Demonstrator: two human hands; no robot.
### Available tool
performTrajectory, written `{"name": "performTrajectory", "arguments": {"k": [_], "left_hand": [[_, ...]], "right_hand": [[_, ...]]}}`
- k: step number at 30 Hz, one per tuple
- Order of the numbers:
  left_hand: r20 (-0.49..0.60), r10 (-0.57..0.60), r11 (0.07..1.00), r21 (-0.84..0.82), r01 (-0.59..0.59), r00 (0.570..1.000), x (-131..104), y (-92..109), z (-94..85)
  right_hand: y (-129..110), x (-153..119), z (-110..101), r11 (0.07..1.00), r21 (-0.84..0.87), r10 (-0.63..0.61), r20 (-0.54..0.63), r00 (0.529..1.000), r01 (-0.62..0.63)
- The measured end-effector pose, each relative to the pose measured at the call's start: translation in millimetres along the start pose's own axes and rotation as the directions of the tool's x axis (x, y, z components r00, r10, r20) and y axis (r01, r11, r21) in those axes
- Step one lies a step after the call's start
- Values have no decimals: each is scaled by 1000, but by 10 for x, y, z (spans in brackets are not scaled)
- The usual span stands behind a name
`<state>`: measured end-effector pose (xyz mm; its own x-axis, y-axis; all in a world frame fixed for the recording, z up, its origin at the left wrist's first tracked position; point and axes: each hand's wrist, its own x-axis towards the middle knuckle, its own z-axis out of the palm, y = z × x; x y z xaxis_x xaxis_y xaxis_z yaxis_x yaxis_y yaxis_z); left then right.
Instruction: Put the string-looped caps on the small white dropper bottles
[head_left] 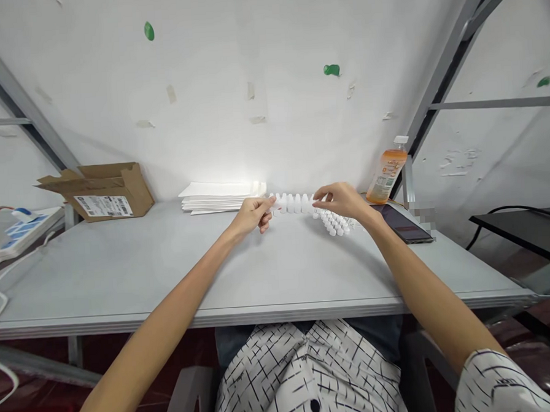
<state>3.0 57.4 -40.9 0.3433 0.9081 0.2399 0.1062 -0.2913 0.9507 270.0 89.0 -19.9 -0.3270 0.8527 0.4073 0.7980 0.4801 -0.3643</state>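
Between my two hands, just above the grey table [260, 268], stretches a row of small white rounded pieces [294, 204]; their exact kind is too small to make out. My left hand [253, 216] pinches the row's left end between thumb and fingers. At the other end, my right hand [338, 198] is closed with its fingertips on the row. Below the right hand, a cluster of similar white knobbed pieces [335, 224] sits on the table, partly hidden by that hand.
A stack of white sheets or envelopes [221, 196] lies at the back. An opened cardboard box [108, 193] stands at the left, near a power strip [22, 231] with cables. To the right are an orange drink bottle [386, 174] and a dark tablet or phone [402, 222].
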Motion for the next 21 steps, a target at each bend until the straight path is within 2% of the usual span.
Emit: {"name": "performTrajectory", "arguments": {"k": [2, 4, 9, 13, 21], "left_hand": [[11, -2, 1000, 5, 2, 1000, -4, -4, 2], [24, 0, 1000, 11, 0, 1000, -7, -6, 6], [48, 16, 999, 39, -18, 999, -2, -27, 11], [51, 17, 998, 52, -19, 999, 4, -43, 8], [58, 18, 997, 78, -22, 998, 0, -37, 6]], "right_hand": [[39, -5, 37, 984, -175, 36, 105, 994, -17], [46, 4, 84, 962, -273, 58, 192, 980, -3], [27, 26, 193, 940, -333, 45, 315, 948, 67], [12, 24, 227, 926, -373, 73, 334, 940, 61], [4, 14, 214, 919, -391, 68, 300, 952, 57]]}}
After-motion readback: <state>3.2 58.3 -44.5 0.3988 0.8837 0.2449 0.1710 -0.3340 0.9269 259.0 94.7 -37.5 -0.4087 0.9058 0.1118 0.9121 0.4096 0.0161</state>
